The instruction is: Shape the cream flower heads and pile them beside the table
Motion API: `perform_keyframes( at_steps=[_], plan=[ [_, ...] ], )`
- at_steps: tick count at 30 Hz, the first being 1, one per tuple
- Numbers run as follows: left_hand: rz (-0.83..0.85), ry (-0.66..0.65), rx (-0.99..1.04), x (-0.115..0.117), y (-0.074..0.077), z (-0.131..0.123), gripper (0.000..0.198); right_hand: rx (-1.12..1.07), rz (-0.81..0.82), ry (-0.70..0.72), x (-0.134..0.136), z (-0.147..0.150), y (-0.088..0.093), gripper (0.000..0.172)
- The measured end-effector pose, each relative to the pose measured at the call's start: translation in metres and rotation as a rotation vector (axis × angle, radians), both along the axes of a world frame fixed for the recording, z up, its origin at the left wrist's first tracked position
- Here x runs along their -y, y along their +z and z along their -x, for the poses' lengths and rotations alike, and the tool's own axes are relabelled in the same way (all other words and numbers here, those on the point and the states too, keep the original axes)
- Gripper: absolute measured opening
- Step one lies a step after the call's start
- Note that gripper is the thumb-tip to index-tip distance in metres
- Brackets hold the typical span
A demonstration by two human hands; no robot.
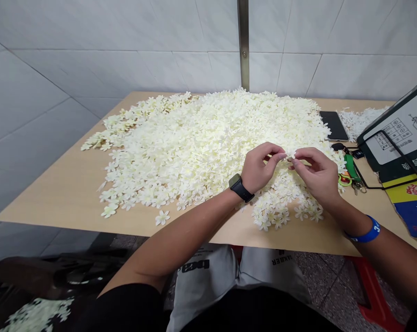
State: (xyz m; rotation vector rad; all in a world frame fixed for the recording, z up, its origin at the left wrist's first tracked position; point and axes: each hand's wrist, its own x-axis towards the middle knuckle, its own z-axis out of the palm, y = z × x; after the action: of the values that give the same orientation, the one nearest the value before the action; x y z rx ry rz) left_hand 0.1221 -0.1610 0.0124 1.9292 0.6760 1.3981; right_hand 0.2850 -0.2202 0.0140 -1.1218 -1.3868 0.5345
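flower (290, 156) under handling: one small cream-white piece with soft, thin petals, too small in this view to count them. it is held in the air just above the near right edge of the pile (201, 138), touching nothing but fingers.

left hand (258, 168): thumb and forefinger closed narrow on the left side of the flower, remaining fingers curled in. a black watch (241, 187) sits on this wrist, over the near edge of the pile.

right hand (315, 177): thumb and forefinger pinched on the right side of the same flower, other fingers loosely bent below. a blue wristband (365, 234) is on this wrist, nearer the person than the pile.

pile: a broad, low heap of like flowers, cream-white with a faint yellow cast, covering most of the middle of the wooden table (66, 189). its edges thin out to scattered singles; one loose flower (162, 217) lies apart from the near left edge.

right of the pile: a dark phone (333, 125) lies flat, touching the heap's far right edge. a green strap (349, 168) with keys lies just beside the near right edge. a heap of white shreds (360, 120) lies beyond the phone, and a printed board (398, 133) rests tilted further right.
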Motion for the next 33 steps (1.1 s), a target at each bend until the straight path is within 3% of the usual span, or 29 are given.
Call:
perform_keyframes(
  at_steps=[7, 12, 15, 19, 24, 33],
  plan=[
    [-0.032, 0.094, -0.094, -0.005, -0.001, 0.002, 0.036, -0.105, 0.064, -0.039, -0.003, 0.001, 0.003, 0.010],
    [-0.212, 0.153, -0.192, -0.006, -0.001, 0.003, 0.008, -0.087, -0.021, -0.100, -0.006, -0.003, 0.001, 0.009],
    [-0.272, 0.160, -0.182, -0.001, -0.002, 0.000, 0.007, -0.136, 0.007, -0.130, -0.007, -0.002, -0.001, 0.010],
    [-0.260, 0.083, -0.074, 0.006, -0.003, -0.005, 0.009, -0.160, 0.047, -0.054, -0.004, 0.004, -0.002, 0.015],
    [-0.281, 0.115, -0.010, 0.002, -0.005, -0.004, 0.006, -0.180, 0.060, 0.028, -0.002, 0.007, -0.001, 0.025],
    [-0.202, 0.059, -0.006, -0.002, -0.003, 0.000, 0.009, -0.116, 0.093, 0.067, -0.005, -0.003, -0.001, 0.021]
  ],
)
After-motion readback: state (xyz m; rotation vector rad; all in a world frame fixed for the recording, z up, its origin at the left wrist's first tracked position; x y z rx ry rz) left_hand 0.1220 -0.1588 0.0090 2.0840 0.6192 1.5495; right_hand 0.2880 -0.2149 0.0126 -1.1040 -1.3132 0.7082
